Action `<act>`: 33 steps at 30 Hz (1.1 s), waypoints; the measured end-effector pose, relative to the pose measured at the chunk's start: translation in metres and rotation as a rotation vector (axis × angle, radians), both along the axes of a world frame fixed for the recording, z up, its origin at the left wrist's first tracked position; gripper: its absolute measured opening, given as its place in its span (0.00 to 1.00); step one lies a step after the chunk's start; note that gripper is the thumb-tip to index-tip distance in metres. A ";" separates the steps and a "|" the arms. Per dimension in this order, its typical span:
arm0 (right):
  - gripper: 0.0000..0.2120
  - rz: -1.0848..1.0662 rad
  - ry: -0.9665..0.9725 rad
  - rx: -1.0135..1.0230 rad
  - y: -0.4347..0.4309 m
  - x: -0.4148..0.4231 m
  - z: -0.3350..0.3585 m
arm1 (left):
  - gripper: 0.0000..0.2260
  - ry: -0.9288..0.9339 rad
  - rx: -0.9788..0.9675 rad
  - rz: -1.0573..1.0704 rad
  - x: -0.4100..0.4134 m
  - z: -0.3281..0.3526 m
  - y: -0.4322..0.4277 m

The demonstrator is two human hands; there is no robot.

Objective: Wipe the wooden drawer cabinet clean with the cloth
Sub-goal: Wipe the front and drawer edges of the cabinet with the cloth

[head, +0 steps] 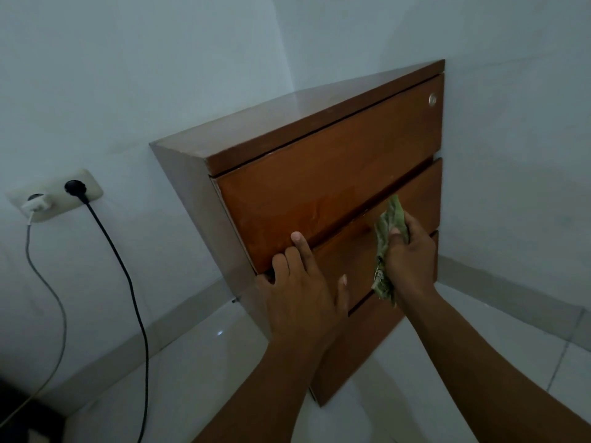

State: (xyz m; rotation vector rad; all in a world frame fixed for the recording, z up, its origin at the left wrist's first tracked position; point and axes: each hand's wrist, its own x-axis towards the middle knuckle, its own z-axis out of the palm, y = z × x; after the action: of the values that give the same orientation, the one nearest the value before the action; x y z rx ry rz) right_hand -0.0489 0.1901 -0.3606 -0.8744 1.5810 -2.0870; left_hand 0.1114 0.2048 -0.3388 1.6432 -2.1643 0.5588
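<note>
A wooden drawer cabinet (319,174) stands in a corner between two pale walls, its three brown drawer fronts facing me. A round lock (432,99) sits at the top drawer's upper right. My left hand (300,282) lies flat, fingers spread, over the lower left edge of the top drawer and the middle drawer below it. My right hand (411,254) grips a crumpled green cloth (388,231) and presses it against the middle drawer front, right of the left hand. The lowest drawer is partly hidden behind my forearms.
A wall socket (54,195) on the left wall holds a black plug with a black cable (128,282) and a white charger with a grey cable (48,276), both hanging to the white tiled floor (198,372). A dark object sits at the bottom left corner.
</note>
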 end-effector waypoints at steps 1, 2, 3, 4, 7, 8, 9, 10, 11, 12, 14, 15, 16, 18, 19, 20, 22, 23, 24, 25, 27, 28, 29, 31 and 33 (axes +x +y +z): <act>0.19 -0.005 0.019 -0.005 0.000 0.000 -0.001 | 0.43 -0.002 0.001 0.002 -0.001 0.002 0.001; 0.19 -0.006 0.034 -0.009 0.000 0.000 -0.001 | 0.43 0.005 0.002 0.004 -0.003 0.004 0.002; 0.19 -0.010 0.044 -0.010 0.000 0.001 -0.002 | 0.43 0.022 0.005 0.007 -0.005 0.006 0.003; 0.19 -0.027 0.049 -0.011 0.001 0.001 -0.003 | 0.43 0.045 0.013 0.011 -0.008 0.009 0.006; 0.19 -0.144 0.049 -0.007 0.005 -0.006 -0.007 | 0.43 0.078 0.051 0.023 -0.019 0.007 0.016; 0.19 -0.163 0.044 -0.011 0.006 -0.009 -0.008 | 0.43 0.086 0.054 0.021 -0.021 0.006 0.019; 0.20 -0.166 0.050 -0.017 0.008 -0.012 -0.009 | 0.43 0.095 0.055 0.014 -0.022 0.004 0.021; 0.20 -0.160 0.069 -0.022 0.010 -0.014 -0.010 | 0.42 0.101 0.050 0.006 -0.023 0.004 0.022; 0.20 -0.147 0.104 -0.029 0.012 -0.015 -0.009 | 0.42 0.102 0.038 -0.002 -0.022 0.004 0.023; 0.21 -0.131 0.151 -0.039 0.014 -0.015 -0.008 | 0.42 0.103 0.030 -0.013 -0.020 0.004 0.023; 0.21 -0.089 0.286 -0.106 0.019 -0.012 -0.002 | 0.42 0.107 0.052 -0.058 -0.015 0.006 0.023; 0.22 -0.061 0.371 -0.154 0.022 -0.010 0.001 | 0.41 0.100 0.064 -0.102 -0.011 0.008 0.023; 0.21 -0.031 0.467 -0.195 0.024 -0.008 0.006 | 0.41 0.084 0.060 -0.159 -0.005 0.010 0.022; 0.21 0.035 0.658 -0.220 0.026 -0.002 0.015 | 0.39 0.033 -0.020 -0.283 0.012 0.016 0.019; 0.21 0.081 0.732 -0.207 0.026 0.005 0.020 | 0.37 0.017 -0.082 -0.322 0.022 0.018 0.016; 0.22 0.144 0.789 -0.186 0.027 0.013 0.023 | 0.37 0.023 -0.145 -0.336 0.032 0.020 0.013; 0.22 0.297 0.896 -0.204 0.028 0.033 0.022 | 0.37 0.048 -0.217 -0.326 0.048 0.018 0.009; 0.21 0.351 0.963 -0.232 0.029 0.041 0.017 | 0.37 0.039 -0.224 -0.328 0.053 0.016 0.009; 0.20 0.369 1.044 -0.248 0.028 0.047 0.008 | 0.37 0.018 -0.215 -0.338 0.057 0.012 0.008; 0.18 0.357 1.127 -0.248 0.027 0.050 -0.001 | 0.37 -0.007 -0.198 -0.350 0.059 0.009 0.007; 0.19 0.308 1.234 -0.228 0.024 0.046 -0.014 | 0.37 -0.050 -0.160 -0.363 0.061 0.006 0.006; 0.19 0.292 1.253 -0.219 0.021 0.038 -0.016 | 0.38 -0.068 -0.142 -0.364 0.060 0.006 0.005; 0.19 0.267 1.261 -0.212 0.018 0.028 -0.016 | 0.38 -0.090 -0.126 -0.363 0.059 0.008 0.004; 0.18 0.161 1.235 -0.198 0.008 0.002 -0.013 | 0.39 -0.136 -0.104 -0.362 0.056 0.012 0.003; 0.14 0.046 1.094 -0.193 -0.004 -0.027 -0.007 | 0.39 -0.163 -0.080 -0.358 0.054 0.015 0.002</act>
State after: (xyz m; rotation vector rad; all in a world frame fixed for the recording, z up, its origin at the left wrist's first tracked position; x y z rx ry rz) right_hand -0.0763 0.1866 -0.3677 -2.3539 1.7366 -1.7903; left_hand 0.1650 0.2067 -0.3242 1.1645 -2.4422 0.6786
